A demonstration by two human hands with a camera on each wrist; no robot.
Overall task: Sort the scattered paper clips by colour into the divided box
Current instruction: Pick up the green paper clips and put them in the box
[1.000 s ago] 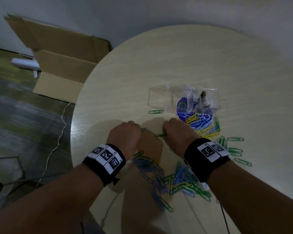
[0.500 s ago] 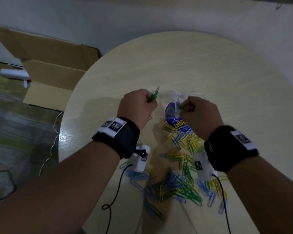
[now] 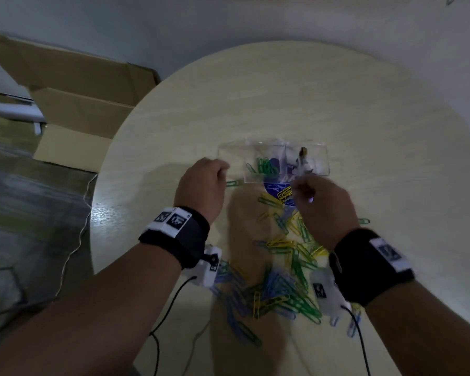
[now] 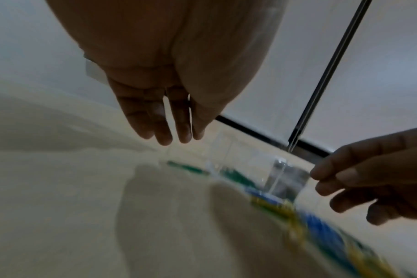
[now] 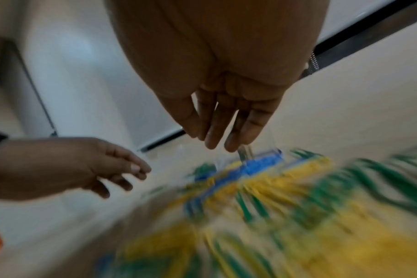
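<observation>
A clear divided box (image 3: pixel 314 147) stands on the round table (image 3: pixel 282 90). Several green clips (image 3: pixel 265 167) lie in its middle compartment. My left hand (image 3: pixel 223 170) hovers at the box's left end with straight fingers (image 4: pixel 166 131) that hold nothing. A single green clip (image 3: pixel 232 183) lies just beside it. My right hand (image 3: pixel 300 187) hangs at the box's near right side, and its fingers (image 5: pixel 213 137) are also straight and hold nothing. A mixed pile of green, yellow and blue clips (image 3: pixel 282 283) lies between my wrists, with yellow clips (image 3: pixel 284 194) nearer the box.
The box's right compartment holds a small pale object (image 3: pixel 303 160). A blue round label (image 3: pixel 272 189) lies under the box's near edge. An open cardboard carton (image 3: pixel 73 104) stands on the floor to the left. Cables hang off the table's near edge.
Half a second ago each hand pinched a green clip above the box. Both hands are now empty and drawn slightly back, and green clips lie in the middle compartment.
</observation>
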